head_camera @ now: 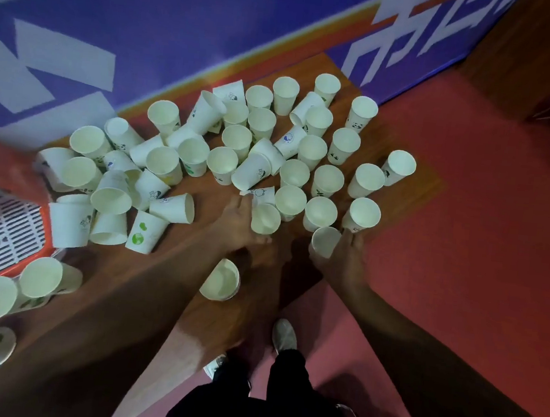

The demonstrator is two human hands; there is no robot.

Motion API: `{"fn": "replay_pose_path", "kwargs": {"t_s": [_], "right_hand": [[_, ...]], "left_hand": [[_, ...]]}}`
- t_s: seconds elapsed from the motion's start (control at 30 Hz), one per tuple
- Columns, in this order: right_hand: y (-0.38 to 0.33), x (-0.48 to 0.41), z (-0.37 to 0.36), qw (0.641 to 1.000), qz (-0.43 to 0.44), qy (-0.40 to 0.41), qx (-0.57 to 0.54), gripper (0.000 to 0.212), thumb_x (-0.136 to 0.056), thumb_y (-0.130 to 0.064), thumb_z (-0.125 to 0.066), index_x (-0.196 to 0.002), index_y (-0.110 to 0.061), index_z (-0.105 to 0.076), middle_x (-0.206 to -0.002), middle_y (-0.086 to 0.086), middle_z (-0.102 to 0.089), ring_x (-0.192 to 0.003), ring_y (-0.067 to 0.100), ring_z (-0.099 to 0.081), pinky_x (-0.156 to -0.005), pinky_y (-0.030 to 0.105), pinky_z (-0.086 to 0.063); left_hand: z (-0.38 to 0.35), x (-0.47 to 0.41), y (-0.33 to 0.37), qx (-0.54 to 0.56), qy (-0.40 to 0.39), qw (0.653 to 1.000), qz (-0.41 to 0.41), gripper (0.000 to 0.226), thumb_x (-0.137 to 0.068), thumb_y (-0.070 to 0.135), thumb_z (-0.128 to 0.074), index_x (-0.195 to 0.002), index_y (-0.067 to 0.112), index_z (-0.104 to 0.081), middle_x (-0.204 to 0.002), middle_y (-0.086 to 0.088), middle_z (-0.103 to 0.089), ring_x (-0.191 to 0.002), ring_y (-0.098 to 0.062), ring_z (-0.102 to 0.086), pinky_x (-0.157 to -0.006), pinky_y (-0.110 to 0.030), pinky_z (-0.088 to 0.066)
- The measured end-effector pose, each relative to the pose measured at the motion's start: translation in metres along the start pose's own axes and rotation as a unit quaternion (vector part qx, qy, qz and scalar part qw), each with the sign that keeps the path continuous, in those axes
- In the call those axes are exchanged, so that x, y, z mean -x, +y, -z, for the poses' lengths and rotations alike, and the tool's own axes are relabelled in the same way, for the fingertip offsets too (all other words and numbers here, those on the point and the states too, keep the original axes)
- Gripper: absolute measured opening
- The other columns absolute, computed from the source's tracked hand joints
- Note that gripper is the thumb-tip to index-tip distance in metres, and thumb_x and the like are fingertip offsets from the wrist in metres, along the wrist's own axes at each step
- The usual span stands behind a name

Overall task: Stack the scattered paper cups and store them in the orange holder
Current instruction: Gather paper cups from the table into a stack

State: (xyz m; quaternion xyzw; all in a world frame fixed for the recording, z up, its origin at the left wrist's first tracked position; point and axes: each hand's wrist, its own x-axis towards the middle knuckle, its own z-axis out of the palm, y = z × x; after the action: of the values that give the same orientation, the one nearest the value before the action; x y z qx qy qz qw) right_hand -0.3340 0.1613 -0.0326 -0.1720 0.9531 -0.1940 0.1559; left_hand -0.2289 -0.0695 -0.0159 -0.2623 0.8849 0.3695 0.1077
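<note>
Both hands, left (237, 220) and right (342, 262), each grip one white paper cup among scattered printed cups (226, 136).

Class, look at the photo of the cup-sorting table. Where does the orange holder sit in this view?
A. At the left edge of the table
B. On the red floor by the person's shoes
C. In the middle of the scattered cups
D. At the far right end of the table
A: the orange holder, with its white slotted grid, lies at the left edge of the wooden table, beside the paper cups and away from both hands.
</note>
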Motion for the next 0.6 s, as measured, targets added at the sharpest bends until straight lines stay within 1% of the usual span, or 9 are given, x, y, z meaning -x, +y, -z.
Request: {"fn": "replay_pose_path", "kwargs": {"t_s": [0.07, 0.13, 0.23, 0.3, 0.4, 0.43, 0.5, 0.57, 0.6], "right_hand": [[0.0, -0.003, -0.002, 1.0, -0.011, -0.018, -0.015, 0.09, -0.071, -0.049, -0.079, -0.136, -0.004, -0.036, -0.133, 0.017, -0.044, -0.119, 0.037, -0.05, -0.095, 0.049, -0.049], [0.001, -0.005, -0.002, 0.999, -0.011, -0.036, -0.022, 0.082, -0.075, -0.046, -0.077, -0.135, -0.008, -0.036, -0.132, 0.015, -0.047, -0.117, 0.035, -0.052, -0.094, 0.048, -0.049], [0.01, -0.004, -0.004, 0.999, 0.03, -0.027, -0.027, 0.074, -0.073, -0.036, -0.077, -0.131, -0.009, -0.039, -0.126, 0.015, -0.05, -0.109, 0.035, -0.056, -0.087, 0.048, -0.052], [0.017, -0.002, -0.004, 0.998, 0.041, -0.025, -0.031, 0.068, -0.073, -0.032, -0.076, -0.128, -0.007, -0.045, -0.121, 0.016, -0.054, -0.104, 0.036, -0.057, -0.081, 0.046, -0.052], [0.018, 0.002, 0.003, 0.998, 0.05, -0.023, -0.036, 0.063, -0.072, -0.035, -0.079, -0.12, -0.006, -0.05, -0.114, 0.015, -0.058, -0.098, 0.035, -0.06, -0.074, 0.039, -0.05], [0.015, 0.004, 0.008, 0.997, 0.054, -0.021, -0.048, 0.064, -0.072, -0.037, -0.08, -0.12, -0.006, -0.051, -0.113, 0.013, -0.059, -0.098, 0.032, -0.06, -0.073, 0.039, -0.05], [0.005, 0.01, 0.015, 0.994, 0.064, -0.031, -0.081, 0.068, -0.069, -0.039, -0.082, -0.121, -0.008, -0.052, -0.113, 0.008, -0.06, -0.096, 0.025, -0.059, -0.074, 0.037, -0.049], [-0.01, 0.015, 0.026, 0.988, 0.074, -0.057, -0.12, 0.072, -0.063, -0.045, -0.082, -0.12, -0.011, -0.054, -0.111, 0.001, -0.058, -0.096, 0.019, -0.057, -0.074, 0.033, -0.046], [-0.017, 0.015, 0.03, 0.985, 0.079, -0.068, -0.137, 0.074, -0.059, -0.051, -0.078, -0.118, -0.013, -0.054, -0.111, 0.0, -0.058, -0.097, 0.019, -0.057, -0.075, 0.034, -0.046]], "left_hand": [[-0.004, -0.01, 0.005, -0.033, -0.017, 0.999, -0.002, 0.112, -0.078, 0.047, -0.085, -0.158, 0.003, -0.019, -0.157, -0.018, -0.029, -0.146, -0.035, -0.03, -0.117, -0.044, -0.031], [-0.011, -0.017, 0.004, -0.038, -0.026, 0.999, 0.004, 0.112, -0.079, 0.047, -0.085, -0.159, 0.004, -0.019, -0.159, -0.019, -0.028, -0.146, -0.037, -0.032, -0.117, -0.045, -0.034], [-0.021, -0.019, 0.001, -0.054, -0.024, 0.998, -0.005, 0.102, -0.082, 0.042, -0.083, -0.157, 0.005, -0.026, -0.157, -0.02, -0.034, -0.143, -0.038, -0.037, -0.115, -0.046, -0.036], [-0.024, -0.017, 0.001, -0.056, -0.021, 0.998, -0.012, 0.096, -0.084, 0.04, -0.082, -0.155, 0.004, -0.03, -0.155, -0.02, -0.037, -0.141, -0.036, -0.038, -0.114, -0.046, -0.037], [-0.022, -0.014, 0.004, -0.028, -0.01, 0.999, -0.015, 0.092, -0.08, 0.041, -0.085, -0.15, 0.005, -0.038, -0.149, -0.017, -0.045, -0.136, -0.034, -0.045, -0.109, -0.043, -0.039], [-0.017, -0.012, 0.004, -0.006, -0.007, 1.0, -0.018, 0.091, -0.076, 0.042, -0.087, -0.146, 0.005, -0.043, -0.142, -0.014, -0.051, -0.132, -0.031, -0.049, -0.106, -0.04, -0.041], [-0.004, -0.002, 0.006, 0.054, 0.008, 0.998, -0.045, 0.077, -0.073, 0.035, -0.09, -0.136, 0.009, -0.054, -0.128, -0.003, -0.059, -0.118, -0.017, -0.055, -0.101, -0.035, -0.044], [0.011, 0.01, 0.004, 0.091, 0.038, 0.992, -0.073, 0.06, -0.074, 0.028, -0.09, -0.123, 0.015, -0.06, -0.116, 0.003, -0.063, -0.104, -0.005, -0.056, -0.092, -0.032, -0.047], [0.019, 0.017, 0.001, 0.104, 0.059, 0.99, -0.075, 0.056, -0.073, 0.029, -0.089, -0.119, 0.016, -0.06, -0.111, 0.004, -0.063, -0.098, -0.002, -0.055, -0.087, -0.025, -0.045]]}}
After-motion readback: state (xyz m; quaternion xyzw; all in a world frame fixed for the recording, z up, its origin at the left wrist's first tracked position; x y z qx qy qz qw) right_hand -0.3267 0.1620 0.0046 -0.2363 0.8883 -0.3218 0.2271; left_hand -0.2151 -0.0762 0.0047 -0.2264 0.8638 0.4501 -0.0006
